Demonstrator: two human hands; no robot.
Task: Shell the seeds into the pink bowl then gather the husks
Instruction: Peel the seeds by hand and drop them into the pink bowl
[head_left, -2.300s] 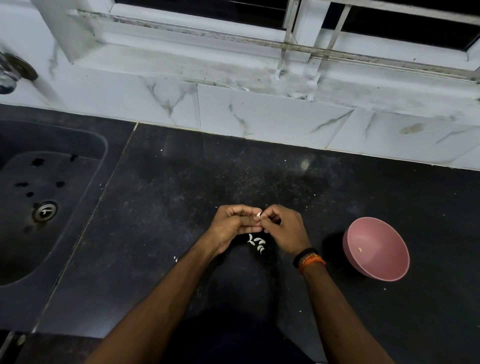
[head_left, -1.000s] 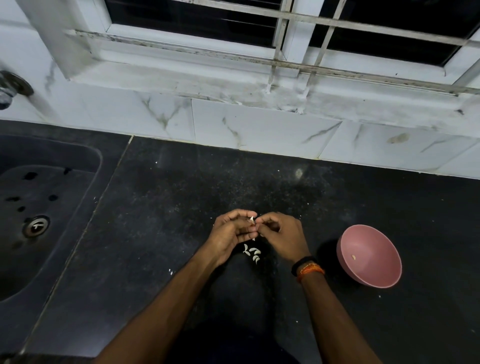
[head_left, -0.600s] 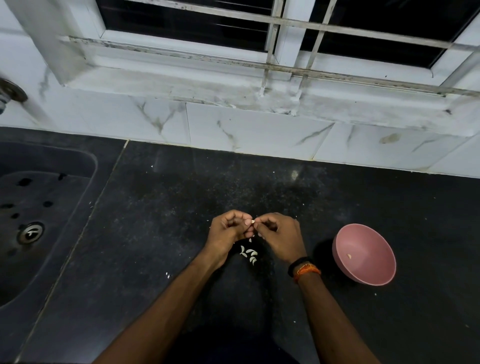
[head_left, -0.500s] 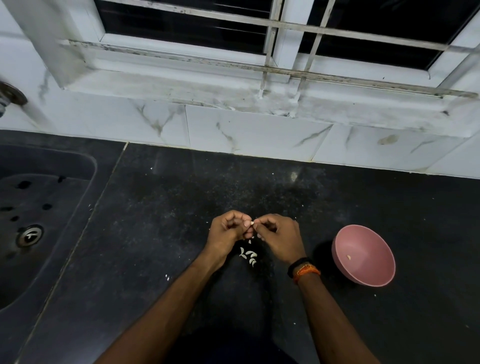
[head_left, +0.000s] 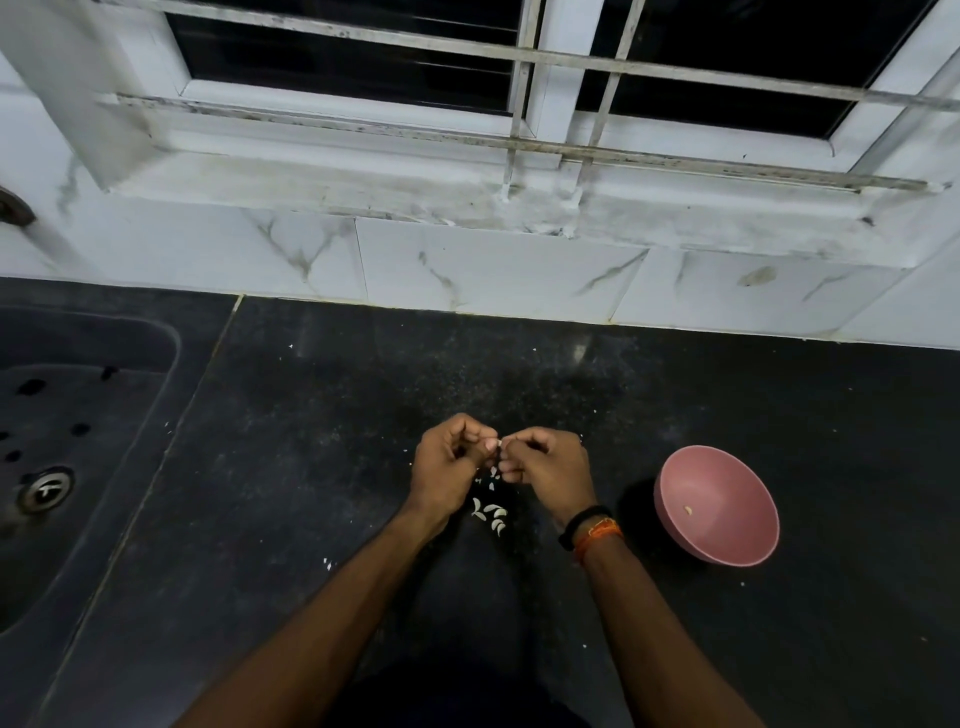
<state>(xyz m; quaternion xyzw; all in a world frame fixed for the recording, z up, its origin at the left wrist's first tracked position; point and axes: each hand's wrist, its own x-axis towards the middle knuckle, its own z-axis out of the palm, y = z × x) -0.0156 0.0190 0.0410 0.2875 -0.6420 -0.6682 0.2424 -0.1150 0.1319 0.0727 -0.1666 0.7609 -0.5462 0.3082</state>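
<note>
Both hands meet fingertip to fingertip above the dark surface (head_left: 322, 467), to the left of the pink bowl (head_left: 727, 540). The left hand (head_left: 447, 473) and the right hand (head_left: 550, 467) each have their fingers curled in, and together they pinch a tiny pale seed (head_left: 500, 442) at the point where thumbs and forefingers touch. The seed is too small to tell whether its shell is split.

Directly under the hands, left of the bowl and nearer the person, lies a little cluster of husks (head_left: 491, 512): thin, curved, whitish slivers, some overlapping. A few smaller pale flecks hang or lie just below the fingertips.

The pink bowl sits well apart from the right hand, tilted a little on its rounded base, smooth and matte, with one pale kernel (head_left: 688, 510) inside on its wall.

The right wrist, between the hand and the bowl, wears a black band (head_left: 579, 525) and an orange thread (head_left: 597, 535).

The surface is black, speckled stone, dusted with fine crumbs. Far left of the bowl a dark moulded sink (head_left: 78, 441) with a metal drain is set into it.
</note>
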